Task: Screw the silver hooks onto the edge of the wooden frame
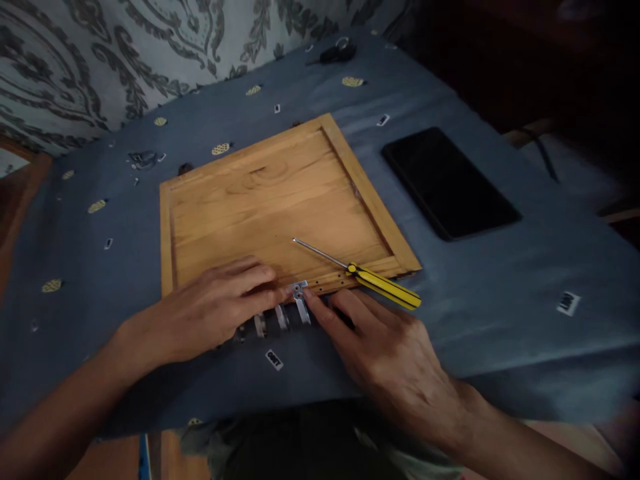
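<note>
The left hand [220,303] and right hand [385,353] meet at a metal bracket [301,303] on the near edge of the wooden panel [265,193], a fingertip touching it from each side; whether either hand pinches it with its thumb, I cannot tell. The bracket's crosspiece runs along that edge, while its longer strip points near, its end slightly right. Just left, more metal strips [261,325] stand in a row, also pointing near. A yellow screwdriver [385,285] lies across the panel's near right part, tip far left, handle near right. The panel's long axis runs left to right, its right end angled farther away. Right of it, a black phone [453,183] slants from far left to near right on the blue tablecloth [530,347].
</note>
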### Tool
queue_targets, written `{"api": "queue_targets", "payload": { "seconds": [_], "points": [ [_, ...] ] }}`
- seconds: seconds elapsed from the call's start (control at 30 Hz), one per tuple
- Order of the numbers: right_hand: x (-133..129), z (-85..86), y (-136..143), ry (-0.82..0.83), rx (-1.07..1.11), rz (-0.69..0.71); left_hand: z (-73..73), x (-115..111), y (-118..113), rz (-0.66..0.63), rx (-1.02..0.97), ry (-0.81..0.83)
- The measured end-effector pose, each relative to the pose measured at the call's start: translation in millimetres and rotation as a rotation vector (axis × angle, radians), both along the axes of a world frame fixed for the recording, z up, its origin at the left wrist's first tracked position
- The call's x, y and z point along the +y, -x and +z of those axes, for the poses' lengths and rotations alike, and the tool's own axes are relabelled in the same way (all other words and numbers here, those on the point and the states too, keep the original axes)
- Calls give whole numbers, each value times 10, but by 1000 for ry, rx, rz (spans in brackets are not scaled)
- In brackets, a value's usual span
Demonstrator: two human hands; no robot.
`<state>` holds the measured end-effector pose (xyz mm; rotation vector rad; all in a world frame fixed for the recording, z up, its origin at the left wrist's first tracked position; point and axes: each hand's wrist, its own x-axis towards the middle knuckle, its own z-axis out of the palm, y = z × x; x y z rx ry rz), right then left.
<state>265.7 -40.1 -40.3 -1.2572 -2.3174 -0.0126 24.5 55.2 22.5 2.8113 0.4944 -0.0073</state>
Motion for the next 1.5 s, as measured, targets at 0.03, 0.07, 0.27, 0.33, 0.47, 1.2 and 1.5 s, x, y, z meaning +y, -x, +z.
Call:
{"api": "queue_targets", "payload": {
  "seconds": [0.03,0.07,0.27,0.33,0.47,1.2,1.5],
  "points": [
    [-3,-5,0,-1,-2,2,5,10,-9,1,9,10],
    [-6,-10,1,-1,-6,2,7,18,-16,3,18,17],
    [-31,-9,33,-68,-77,-17,-20,51,-41,40,-1,104],
    [-34,1,46,-86,-104,-22,-33,51,-39,48,-7,120],
    [-37,18,59,-87,-116,-25,-42,40,-23,39,-36,80],
    [215,133,-86,29,265,68,-60,14,-107,80,-28,37],
    [1431,756,748,315,116,212,-162,142,-178,-21,58,48]
  ]
}}
